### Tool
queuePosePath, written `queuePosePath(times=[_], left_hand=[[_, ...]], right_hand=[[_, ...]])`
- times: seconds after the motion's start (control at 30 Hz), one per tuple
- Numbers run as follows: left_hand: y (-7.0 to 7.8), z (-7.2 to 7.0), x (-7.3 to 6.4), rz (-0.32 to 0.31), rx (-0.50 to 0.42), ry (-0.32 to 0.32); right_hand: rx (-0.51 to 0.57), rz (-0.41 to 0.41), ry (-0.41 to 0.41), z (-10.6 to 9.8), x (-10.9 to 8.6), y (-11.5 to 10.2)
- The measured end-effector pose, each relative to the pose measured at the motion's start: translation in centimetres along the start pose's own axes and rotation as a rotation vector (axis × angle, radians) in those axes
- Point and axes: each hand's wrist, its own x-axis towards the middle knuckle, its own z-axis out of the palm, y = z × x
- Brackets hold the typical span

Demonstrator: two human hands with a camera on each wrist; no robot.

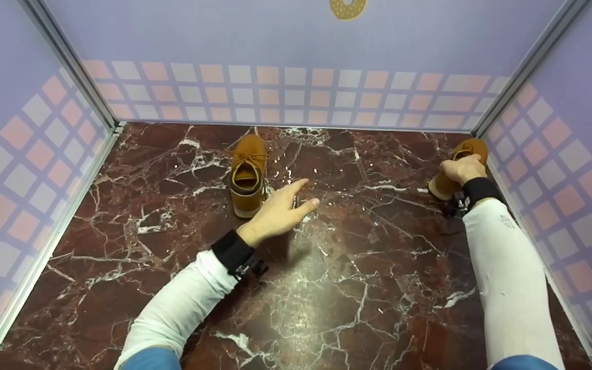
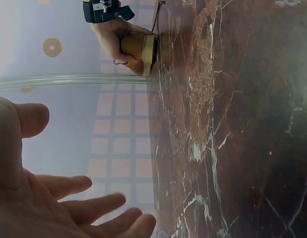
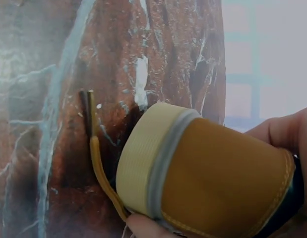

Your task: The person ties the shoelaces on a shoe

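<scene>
In the head view a tan lace-up shoe [image 1: 248,198] stands upright at left of centre, toe towards the back wall. My left hand [image 1: 278,213] hovers just right of its heel, fingers extended and holding nothing; the left wrist view shows the same spread fingers [image 2: 93,203]. At the far right my right hand [image 1: 464,168] grips a second tan shoe [image 1: 442,186] near its opening. Seen up close in the right wrist view, that shoe's heel [image 3: 217,173] has a pale sole [image 3: 143,158], with fingers wrapped at its sides. A loose lace [image 3: 101,173] dangles beside the sole.
The surface is dark red marble-patterned floor [image 1: 337,288] with white veins. A back wall [image 1: 296,41] and side walls [image 1: 584,154] with pink and white squares enclose it. The right-hand shoe is close to the right back corner.
</scene>
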Motion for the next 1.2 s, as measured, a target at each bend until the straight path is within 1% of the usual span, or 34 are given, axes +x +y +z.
queuePosePath(times=[0.2,0.33,0.47,0.83,1.03,1.2], left_hand=[[0.0,0.5,0.2,-0.01,0.008,-0.013],[-0.1,0.5,0.1,-0.015,0.01,-0.016],[-0.1,0.5,0.2,-0.007,0.0,-0.016],[0.0,0.4,0.2,0.017,0.033,-0.004],[0.1,0.4,0.2,0.013,0.038,-0.006],[0.2,0.4,0.3,0.006,0.041,-0.005]], right_hand=[[-0.015,-0.016,0.042,0.4,-0.4,0.1],[-0.014,-0.016,0.054,0.5,-0.7,0.0],[-0.003,-0.014,0.072,0.6,-0.7,0.1],[0.11,0.011,0.125,0.5,-0.6,0.6],[0.118,-0.026,0.145,0.9,-1.0,-0.1],[0.111,-0.088,0.155,1.5,-1.5,-1.5]])
